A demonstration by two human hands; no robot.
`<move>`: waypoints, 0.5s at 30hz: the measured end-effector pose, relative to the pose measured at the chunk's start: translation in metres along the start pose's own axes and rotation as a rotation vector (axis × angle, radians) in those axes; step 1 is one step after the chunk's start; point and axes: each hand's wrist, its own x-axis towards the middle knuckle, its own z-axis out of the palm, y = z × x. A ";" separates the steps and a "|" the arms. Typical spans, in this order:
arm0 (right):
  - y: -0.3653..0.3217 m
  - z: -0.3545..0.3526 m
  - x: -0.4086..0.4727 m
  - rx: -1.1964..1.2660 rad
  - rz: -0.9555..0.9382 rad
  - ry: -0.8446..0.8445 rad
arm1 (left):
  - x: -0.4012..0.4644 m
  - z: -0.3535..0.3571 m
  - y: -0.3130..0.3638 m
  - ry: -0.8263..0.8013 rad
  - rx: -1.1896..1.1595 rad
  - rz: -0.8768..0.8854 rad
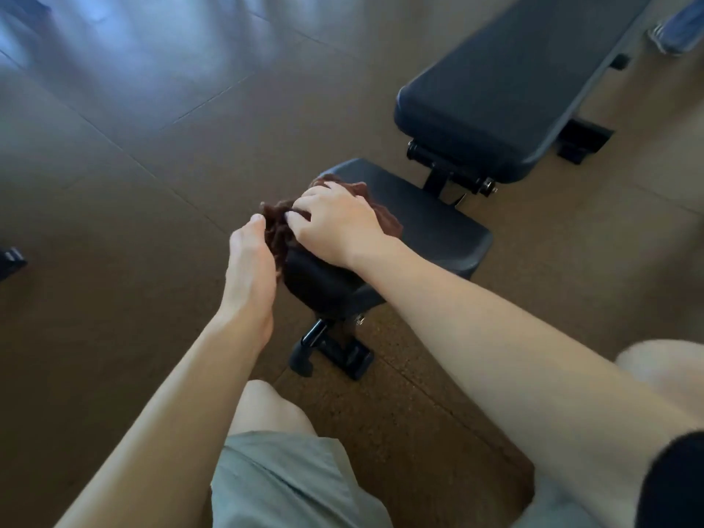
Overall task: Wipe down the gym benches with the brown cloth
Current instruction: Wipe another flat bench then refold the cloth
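A black padded gym bench stands on the floor, with its seat pad [430, 230] near me and its long back pad [506, 81] stretching to the upper right. A crumpled brown cloth [276, 232] lies bunched on the seat pad's near left corner. My right hand [335, 219] lies on top of the cloth, fingers curled into its folds. My left hand [251, 261] holds the cloth's left edge from the side, thumb up against it. Much of the cloth is hidden under my right hand.
The bench's black metal foot [331, 352] sits on the brown cork-like floor just ahead of my knees [266, 405]. A dark object [11, 259] lies at the left edge. A blue-white item [678, 28] shows at the top right corner.
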 end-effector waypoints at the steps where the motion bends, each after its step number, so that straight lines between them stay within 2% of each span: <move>1: 0.010 0.000 -0.003 0.068 -0.018 0.103 | -0.001 0.008 0.005 0.040 0.075 0.059; 3: 0.031 -0.002 -0.009 0.221 -0.012 0.273 | -0.006 0.031 0.018 0.085 0.211 0.182; 5: 0.051 -0.014 -0.012 0.443 0.077 0.303 | -0.011 0.059 0.029 0.070 0.297 0.254; 6: 0.060 -0.020 -0.012 0.644 0.142 0.286 | -0.016 0.073 0.033 0.063 0.342 0.277; 8: 0.078 -0.036 -0.012 1.280 0.259 0.179 | -0.023 0.100 0.037 0.043 0.419 0.333; 9: 0.090 -0.044 -0.015 1.594 0.250 0.111 | -0.027 0.114 0.038 0.038 0.441 0.360; 11: 0.120 -0.061 -0.033 2.004 0.116 0.023 | -0.032 0.141 0.038 0.049 0.455 0.421; 13: 0.154 -0.086 -0.043 2.198 -0.012 -0.045 | -0.037 0.168 0.037 0.066 0.452 0.471; 15: 0.183 -0.124 -0.043 2.176 0.034 0.051 | -0.041 0.196 0.035 0.085 0.450 0.476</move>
